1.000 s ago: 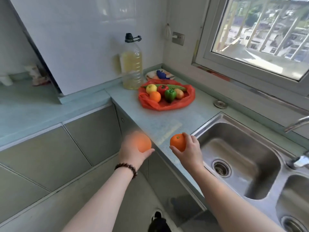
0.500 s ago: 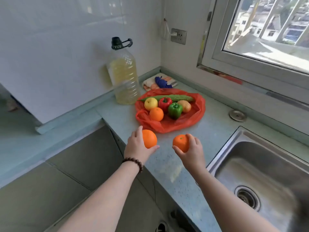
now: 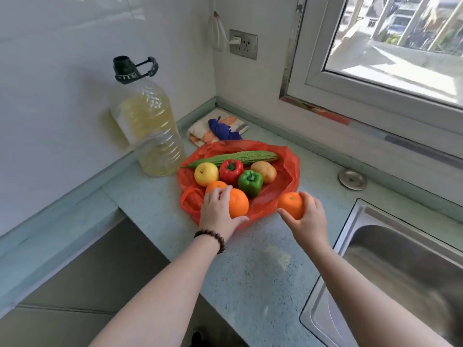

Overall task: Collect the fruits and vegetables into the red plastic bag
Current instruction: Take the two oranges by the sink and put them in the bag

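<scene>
Both my hands are coming in from the near counter edge; bare countertop (image 3: 263, 266) under my forearms is giving open passage. My left hand (image 3: 216, 212) is gripping an orange (image 3: 238, 202) over the near rim of the red bag (image 3: 288, 171), with another orange (image 3: 215, 186) just behind my fingers. My right hand (image 3: 309, 216) is gripping its orange (image 3: 290, 204) just off the bag's right edge. Pear (image 3: 206, 174), red pepper (image 3: 231, 171), green pepper (image 3: 250, 182), potato (image 3: 264, 171) and bitter gourd (image 3: 238, 157) are crowding the bag's middle and back. Oil bottle (image 3: 147, 126) is blocking the back left, sink (image 3: 400, 271) is dropping off on the right.
</scene>
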### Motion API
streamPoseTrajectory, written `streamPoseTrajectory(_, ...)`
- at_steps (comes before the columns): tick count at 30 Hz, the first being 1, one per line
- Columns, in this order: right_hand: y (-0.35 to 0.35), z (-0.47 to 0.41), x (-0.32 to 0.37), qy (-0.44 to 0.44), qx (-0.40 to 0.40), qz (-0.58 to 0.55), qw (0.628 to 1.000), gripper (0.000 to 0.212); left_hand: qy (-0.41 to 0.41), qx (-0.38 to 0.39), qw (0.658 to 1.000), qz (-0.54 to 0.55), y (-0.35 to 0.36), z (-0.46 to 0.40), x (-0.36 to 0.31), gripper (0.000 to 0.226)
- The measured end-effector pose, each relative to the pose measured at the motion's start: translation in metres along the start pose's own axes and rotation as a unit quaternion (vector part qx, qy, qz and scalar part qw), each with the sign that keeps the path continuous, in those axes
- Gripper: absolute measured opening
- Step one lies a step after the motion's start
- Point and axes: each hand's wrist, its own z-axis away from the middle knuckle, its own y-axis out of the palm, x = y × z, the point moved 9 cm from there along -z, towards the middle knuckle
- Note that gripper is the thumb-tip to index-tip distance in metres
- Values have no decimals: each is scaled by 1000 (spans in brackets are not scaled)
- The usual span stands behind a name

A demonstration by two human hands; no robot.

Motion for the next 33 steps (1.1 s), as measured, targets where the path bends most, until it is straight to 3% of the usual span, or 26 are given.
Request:
streamPoseTrajectory(8,18,-50,27,-14,-31,-15,999,70,29,28,999,-19,34,-36,1,89)
streamPoseTrajectory(13,44,-69,26,-4,-17,-6,1000,73,83,39,995,-47,52,-40,-2,82)
streamPoseTrajectory(25,86,-80,8,11,49,56,997,77,98,21,989,-106,50,-58,8,76)
streamPoseTrajectory(30,98,-74,9,-3,78,80,994,83,101,23,988,-112,48,-61,11,92)
streamPoseTrajectory(33,92,-65,13,-4,47,74,996,99,25,-28,997,-69,31,-55,27,109)
